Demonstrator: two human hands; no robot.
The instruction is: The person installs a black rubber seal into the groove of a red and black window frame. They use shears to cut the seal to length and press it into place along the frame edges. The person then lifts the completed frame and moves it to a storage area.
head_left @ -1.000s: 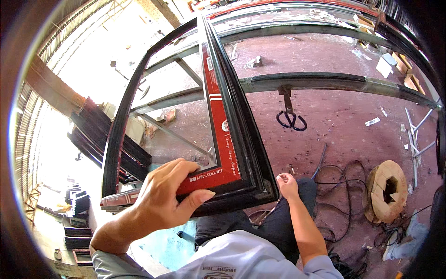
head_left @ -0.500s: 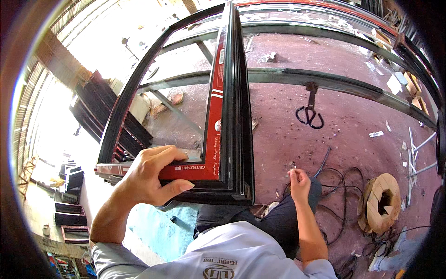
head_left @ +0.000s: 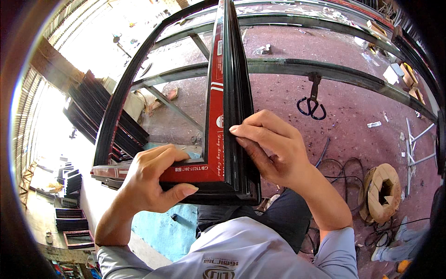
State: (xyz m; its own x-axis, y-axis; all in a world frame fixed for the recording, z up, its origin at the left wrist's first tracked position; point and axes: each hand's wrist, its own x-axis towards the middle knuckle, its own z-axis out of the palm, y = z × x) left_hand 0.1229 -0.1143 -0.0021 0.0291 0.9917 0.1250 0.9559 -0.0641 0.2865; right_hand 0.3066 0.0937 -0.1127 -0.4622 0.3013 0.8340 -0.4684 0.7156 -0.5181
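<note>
A black window frame [head_left: 216,156], with red printed film along its faces, rests in front of me, its near corner toward my body. My left hand [head_left: 151,179] is wrapped over the frame's near bar, fingers on the inner side and thumb on the outer side. At the right-hand bar, my right hand [head_left: 276,151] has thumb and forefinger pinched against the black outer edge. Whatever sits between those fingertips is too small or hidden to make out. Beyond the right hand, dark-handled scissors [head_left: 311,108] hang from a metal rail [head_left: 334,74].
A tape-wrapped ring-shaped coil [head_left: 382,195] stands on the reddish floor at right, beside loose black cable [head_left: 346,174]. Black profiles [head_left: 102,114] are stacked at left. A light blue sheet [head_left: 165,230] lies below the frame. White metal legs [head_left: 409,158] stand far right.
My right hand has risen from beside my right leg to the frame's right bar and now pinches at its edge. My left hand keeps its grip on the near bar.
</note>
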